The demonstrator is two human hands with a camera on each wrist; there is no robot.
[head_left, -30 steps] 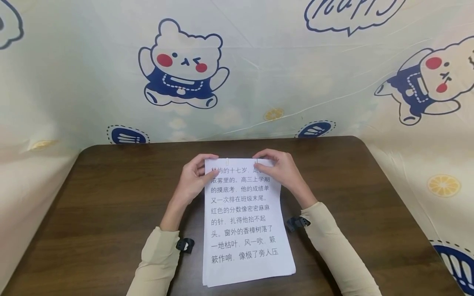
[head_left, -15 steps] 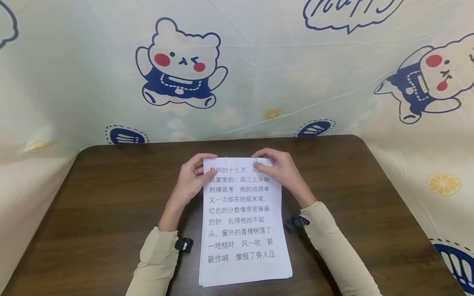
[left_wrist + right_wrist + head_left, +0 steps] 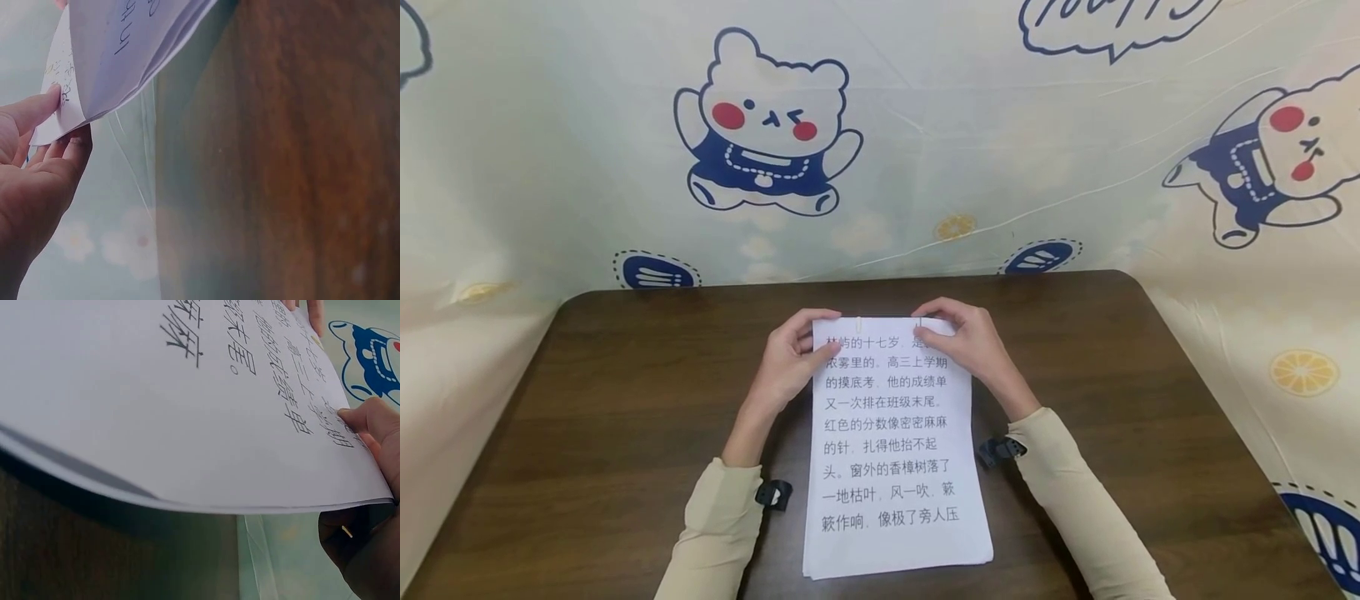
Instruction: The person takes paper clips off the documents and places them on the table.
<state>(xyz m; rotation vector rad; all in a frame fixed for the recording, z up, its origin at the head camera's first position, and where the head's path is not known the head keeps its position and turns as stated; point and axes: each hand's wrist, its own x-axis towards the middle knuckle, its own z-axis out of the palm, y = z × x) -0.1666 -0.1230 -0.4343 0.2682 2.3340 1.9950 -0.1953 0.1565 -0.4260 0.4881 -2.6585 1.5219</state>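
Note:
A stack of white sheets (image 3: 887, 433) printed with large Chinese characters is held upright-reading, its top edge away from me. My left hand (image 3: 786, 358) pinches its upper left corner, thumb in front and fingers behind, as the left wrist view also shows with the sheets (image 3: 131, 50) bending. At the upper right, my right hand (image 3: 970, 346) pinches the top edge between thumb and fingers. A pale yellowish paper clip (image 3: 859, 325) sits on the top edge. A second, dark clip (image 3: 920, 322) shows beside my right fingertips, partly hidden by them.
Beneath lies a dark brown wooden table (image 3: 625, 433) with rounded far corners. A pale curtain (image 3: 925, 150) with bear drawings hangs behind it and along the sides. Each wrist wears a small black camera (image 3: 773, 495).
The lower end of the stack has swung slightly to the left and then stayed there. Both hands keep their hold on the top edge, almost unmoved.

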